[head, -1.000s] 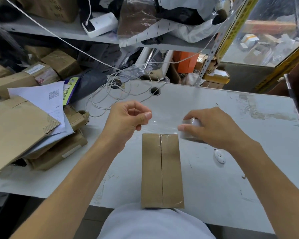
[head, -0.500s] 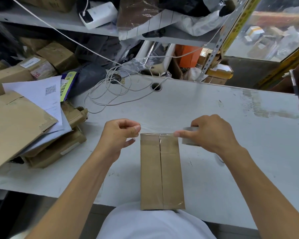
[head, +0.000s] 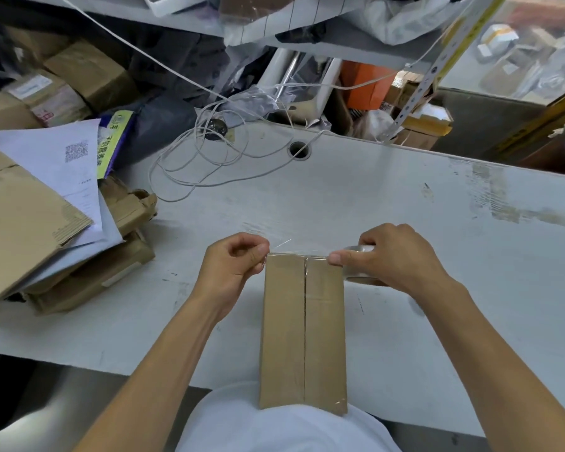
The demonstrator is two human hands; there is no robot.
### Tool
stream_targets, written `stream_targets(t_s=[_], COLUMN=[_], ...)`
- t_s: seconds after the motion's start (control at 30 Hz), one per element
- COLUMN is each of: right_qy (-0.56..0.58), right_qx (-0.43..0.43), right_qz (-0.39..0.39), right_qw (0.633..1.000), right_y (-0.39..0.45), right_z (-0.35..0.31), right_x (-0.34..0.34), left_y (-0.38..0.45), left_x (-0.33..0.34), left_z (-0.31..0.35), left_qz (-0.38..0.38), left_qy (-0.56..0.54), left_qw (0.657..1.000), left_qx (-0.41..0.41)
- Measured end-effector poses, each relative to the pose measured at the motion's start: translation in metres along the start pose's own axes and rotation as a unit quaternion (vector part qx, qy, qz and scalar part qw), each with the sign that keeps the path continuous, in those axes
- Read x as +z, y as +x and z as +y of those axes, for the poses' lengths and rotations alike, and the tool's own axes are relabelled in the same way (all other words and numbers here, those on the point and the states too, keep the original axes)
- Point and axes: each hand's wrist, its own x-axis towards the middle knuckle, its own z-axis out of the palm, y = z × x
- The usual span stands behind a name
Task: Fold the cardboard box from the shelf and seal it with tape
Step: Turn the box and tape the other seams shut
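Note:
A narrow brown cardboard box (head: 302, 331) stands on the white table (head: 405, 203) against my body, its two flaps meeting in a middle seam. My left hand (head: 232, 265) pinches the free end of a strip of clear tape at the box's far left corner. My right hand (head: 392, 256) grips the clear tape roll (head: 359, 252) at the far right corner, thumb pressed on the box's top edge. The tape strip stretches between both hands along the far edge of the box.
Flattened cardboard and printed papers (head: 40, 203) are piled on the table's left. A coiled white cable (head: 209, 158) lies at the back beside a cable hole (head: 299, 149). A cluttered shelf (head: 307, 31) with boxes and bags rises behind the table.
Both hands came down and toward me with the stretched tape, from above the table to the box's far edge. The strip now lies on that edge.

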Motion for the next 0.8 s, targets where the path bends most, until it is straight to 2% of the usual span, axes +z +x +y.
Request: stream_targets(t_s=[0.07,0.23,0.3,0.43,0.57,0.67,0.8], right_qy=[0.016,0.112,0.161,0.249,0.254,0.266,0.244], right_qx=[-0.007,0.018,0.010,-0.015,-0.027,-0.023,-0.021], right_qz=[-0.005,-0.027,-0.023,-0.035,-0.061,-0.090,-0.126], right_qw=[1.000,0.993,0.987,0.968,0.965,0.960,0.961], right_y=[0.000,0.001,-0.001,-0.010,-0.009,-0.002,0.010], right_z=[0.004,0.011,0.019,0.026,0.031,0.035,0.040], right_x=[0.006,0.014,0.016,0.013,0.013,0.012,0.012], left_y=[-0.001,-0.002,0.000,-0.004,-0.009,-0.004,0.007], left_x=[0.001,0.011,0.011,0.020,0.030,0.024,0.020], left_z=[-0.012,-0.033,-0.029,-0.012,-0.017,-0.021,-0.023], left_qz=[-0.018,-0.065,-0.070,-0.075,-0.075,-0.108,-0.145], left_qy=[0.015,0.035,0.060,0.036,0.045,0.034,0.013], left_qw=[1.000,0.994,0.993,0.996,0.994,0.987,0.980], left_qx=[0.001,-0.080,-0.073,-0.036,-0.068,-0.118,-0.133])
